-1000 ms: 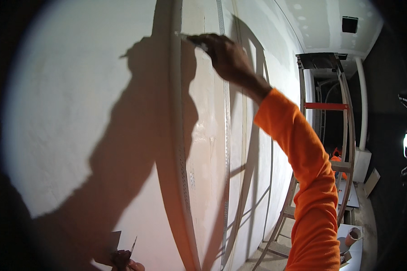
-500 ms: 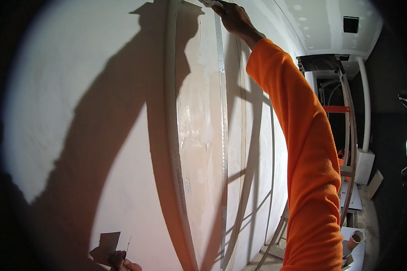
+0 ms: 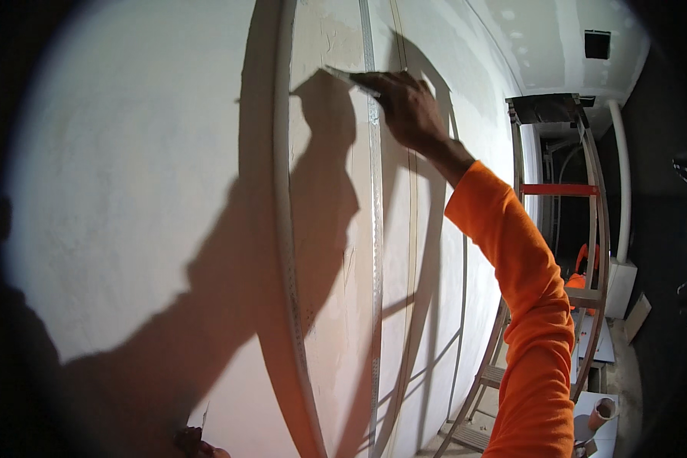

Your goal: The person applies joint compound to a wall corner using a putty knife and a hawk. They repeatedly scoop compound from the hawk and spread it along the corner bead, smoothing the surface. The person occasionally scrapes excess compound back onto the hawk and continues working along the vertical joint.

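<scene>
My right hand (image 3: pixel 411 111), at the end of an orange sleeve, is closed around a putty knife (image 3: pixel 356 81). Its blade, seen nearly edge-on, lies against or very near the beige strip of wall (image 3: pixel 324 46) between two vertical metal edge beads. The perforated right bead (image 3: pixel 375 191) runs just below the knife. At the bottom edge my left hand (image 3: pixel 218 453) is mostly cut off and in shadow. It grips a dark-handled tool with a thin blade (image 3: pixel 205 414), seen edge-on.
A rounded vertical corner edge (image 3: pixel 282 206) runs beside the strip. On the right stands a stepladder (image 3: pixel 561 189) with a red crosspiece. Behind it are an orange-clad person (image 3: pixel 580 282), a white pipe (image 3: pixel 622 183) and a bucket (image 3: pixel 601 412). My shadow covers much of the left wall (image 3: pixel 153 153).
My right hand has moved down the strip with the putty knife, and the arm is bent more. The left hand has dropped slightly lower. The view has shifted a little, showing more of the ladder.
</scene>
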### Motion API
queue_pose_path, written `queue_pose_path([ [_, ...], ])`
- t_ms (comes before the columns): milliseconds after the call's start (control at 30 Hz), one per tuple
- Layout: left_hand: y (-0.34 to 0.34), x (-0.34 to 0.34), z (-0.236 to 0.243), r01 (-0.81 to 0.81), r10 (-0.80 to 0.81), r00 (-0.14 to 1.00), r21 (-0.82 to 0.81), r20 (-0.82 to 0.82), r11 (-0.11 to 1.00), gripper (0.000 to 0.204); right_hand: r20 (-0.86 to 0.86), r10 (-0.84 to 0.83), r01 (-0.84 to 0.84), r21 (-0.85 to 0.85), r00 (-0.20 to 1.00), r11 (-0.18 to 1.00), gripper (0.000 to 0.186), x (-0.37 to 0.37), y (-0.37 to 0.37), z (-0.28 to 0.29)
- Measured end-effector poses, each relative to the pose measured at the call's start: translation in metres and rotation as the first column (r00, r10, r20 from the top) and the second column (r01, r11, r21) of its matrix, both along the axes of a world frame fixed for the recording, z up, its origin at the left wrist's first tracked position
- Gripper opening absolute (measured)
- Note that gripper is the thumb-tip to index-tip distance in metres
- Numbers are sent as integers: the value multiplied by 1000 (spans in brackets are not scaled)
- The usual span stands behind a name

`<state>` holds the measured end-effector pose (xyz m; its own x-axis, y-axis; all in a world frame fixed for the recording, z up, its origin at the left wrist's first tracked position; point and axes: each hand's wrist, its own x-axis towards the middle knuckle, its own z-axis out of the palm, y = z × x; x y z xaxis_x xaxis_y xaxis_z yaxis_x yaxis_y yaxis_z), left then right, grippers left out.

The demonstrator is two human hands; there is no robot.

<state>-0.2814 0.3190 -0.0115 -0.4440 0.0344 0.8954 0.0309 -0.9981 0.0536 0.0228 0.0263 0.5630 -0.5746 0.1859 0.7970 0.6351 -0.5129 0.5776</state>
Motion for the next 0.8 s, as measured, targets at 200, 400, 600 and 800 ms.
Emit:
queue_pose_path([
  [200, -1, 5, 1, -14, 14, 1000, -8, 16, 1000, 55, -260, 51, -29, 87, 964, 996, 40, -25, -1, 117],
  [400, -2, 4, 5, -11, 12, 1000, -32, 17, 999, 56, -232, 131, -127, 34, 964, 991, 38, -20, 15, 128],
  [600, 0, 4, 4, 3, -1, 999, -66, 37, 998, 58, -400, -28, 78, 108, 916, 991, 37, -40, 6, 116],
  [800, -15, 4, 13, 101, -79, 991, -224, 107, 969, 59, -293, 86, -81, 29, 952, 996, 36, -30, -5, 112],
])
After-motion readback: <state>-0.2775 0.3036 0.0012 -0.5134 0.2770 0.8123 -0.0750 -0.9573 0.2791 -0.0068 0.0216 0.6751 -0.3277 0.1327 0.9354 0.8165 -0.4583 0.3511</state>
